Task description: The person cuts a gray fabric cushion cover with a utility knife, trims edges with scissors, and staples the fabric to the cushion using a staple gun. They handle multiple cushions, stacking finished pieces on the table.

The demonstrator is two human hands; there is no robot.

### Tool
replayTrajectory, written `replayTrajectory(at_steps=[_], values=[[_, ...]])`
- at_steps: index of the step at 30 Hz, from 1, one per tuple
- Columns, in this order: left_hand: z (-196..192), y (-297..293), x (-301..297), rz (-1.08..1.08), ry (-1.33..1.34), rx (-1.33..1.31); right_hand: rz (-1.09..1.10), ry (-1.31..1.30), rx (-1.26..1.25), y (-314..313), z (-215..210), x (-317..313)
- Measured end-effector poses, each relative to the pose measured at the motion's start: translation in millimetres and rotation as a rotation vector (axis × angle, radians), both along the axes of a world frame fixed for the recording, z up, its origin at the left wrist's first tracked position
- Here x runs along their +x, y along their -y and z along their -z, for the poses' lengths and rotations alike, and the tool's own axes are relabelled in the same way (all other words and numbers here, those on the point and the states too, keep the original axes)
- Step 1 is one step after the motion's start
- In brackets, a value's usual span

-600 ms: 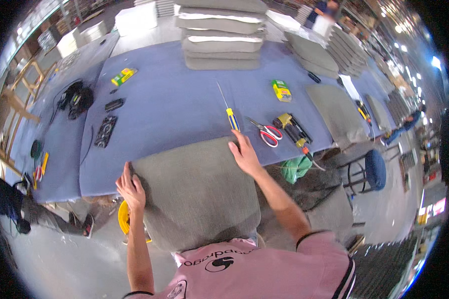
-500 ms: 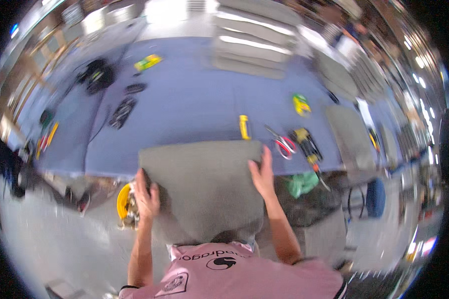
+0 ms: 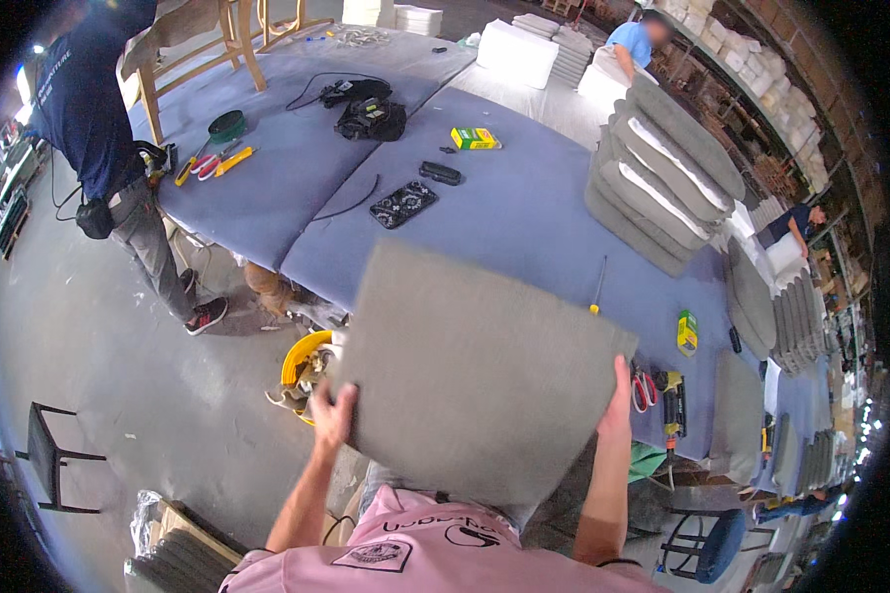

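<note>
Both hands are clamped on a square grey cushion (image 3: 475,371), which is lifted clear of the blue-covered table (image 3: 524,212) and tilted toward the person. The left hand (image 3: 333,415) grips the cushion's lower left corner, fingers curled over its edge. The right hand (image 3: 618,400) holds the right edge, fingers pressed flat up along the side; the thumb is hidden behind the fabric.

Just right of the right hand lie red-handled scissors (image 3: 644,387) and, beyond them, a dark tool with yellow trim (image 3: 673,400), possibly a stapler, though it is too small to tell. Above that hand, a yellow-handled screwdriver (image 3: 597,287) rests on the table. Well above and to its right stands a stack of grey cushions (image 3: 663,178). Just left of the left hand, below the table edge, sits a yellow bucket (image 3: 300,356). Far up-left of it stands 1 person in dark blue (image 3: 99,128)
</note>
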State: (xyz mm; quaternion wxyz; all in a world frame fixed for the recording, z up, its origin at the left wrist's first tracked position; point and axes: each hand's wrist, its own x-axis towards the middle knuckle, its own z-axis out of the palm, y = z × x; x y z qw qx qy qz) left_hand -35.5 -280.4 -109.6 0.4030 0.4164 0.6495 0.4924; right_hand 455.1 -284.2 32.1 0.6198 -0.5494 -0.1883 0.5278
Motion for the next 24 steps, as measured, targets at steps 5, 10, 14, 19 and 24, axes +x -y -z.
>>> replayTrajectory(at_steps=[5, 10, 14, 19, 24], values=[[-116, -147, -132, -0.187, -0.329, 0.633, -0.147, -0.065, 0.35, -100, -79, -100], [-262, -212, -142, -0.2, -0.005, 0.831, -0.293, 0.373, 1.085, -193, -210, -281], [-245, -199, -122, 0.155, 1.076, 0.601, -0.416, 1.283, 1.301, -198, -141, -368], [-134, -239, -163, -0.249, 0.559, 0.216, -0.911, 0.934, 1.085, -81, -22, -301], [-124, -268, -112, -0.313, 0.462, 0.089, -0.358, 1.261, 0.329, 10, 26, -118]])
